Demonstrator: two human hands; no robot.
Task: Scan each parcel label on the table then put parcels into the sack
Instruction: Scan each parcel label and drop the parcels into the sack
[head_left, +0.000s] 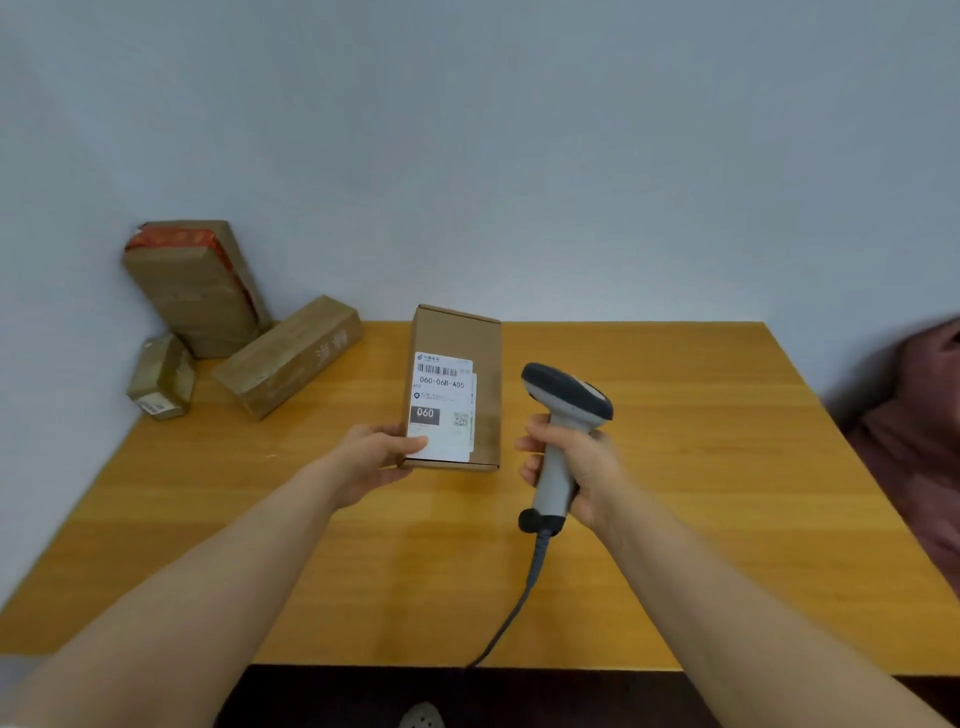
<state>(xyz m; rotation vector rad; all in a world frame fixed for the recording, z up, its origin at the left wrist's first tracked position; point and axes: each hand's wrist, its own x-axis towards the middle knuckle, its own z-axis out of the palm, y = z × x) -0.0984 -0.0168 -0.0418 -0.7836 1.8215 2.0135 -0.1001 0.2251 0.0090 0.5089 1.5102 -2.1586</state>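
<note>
Left hand pinches a corner of the labelled parcel; right hand wraps the handle of the barcode scanner.
Held between the hands by one corner, the parcel could swing off the scanner's aim. Three more parcels lie far left of the left hand, unobstructed; reddish fabric beyond the right hand may be the sack.
</note>
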